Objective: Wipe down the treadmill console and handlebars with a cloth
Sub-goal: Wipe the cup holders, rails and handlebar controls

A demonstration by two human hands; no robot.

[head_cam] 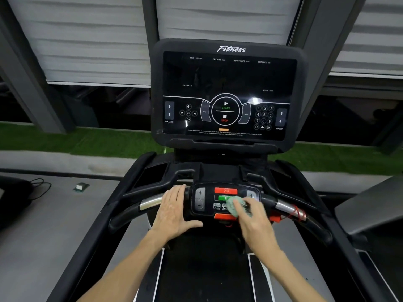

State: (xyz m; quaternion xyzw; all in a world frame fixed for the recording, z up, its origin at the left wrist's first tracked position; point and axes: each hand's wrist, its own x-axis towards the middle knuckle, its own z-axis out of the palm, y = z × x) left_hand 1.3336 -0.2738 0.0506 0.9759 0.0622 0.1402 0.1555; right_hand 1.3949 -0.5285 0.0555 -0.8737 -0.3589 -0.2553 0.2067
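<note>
A: Where's the cloth (236, 207)?
B: On the panel (204, 211), beside the green key (222, 198), gripped in the right hand's (255, 223) curled fingers. The left hand (174, 212) lies flat on the bar (150, 201), fingers straight.
A: Risk?
B: Rubbing hard may press start, and the belt (207, 269) could move.

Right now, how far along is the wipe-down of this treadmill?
Done: nothing shows as clearly wiped. In hand: the right hand presses the green cloth on the lower button panel, while the left hand rests flat on the left handlebar. Left, probably: the big console screen above and the right handlebar.
</note>
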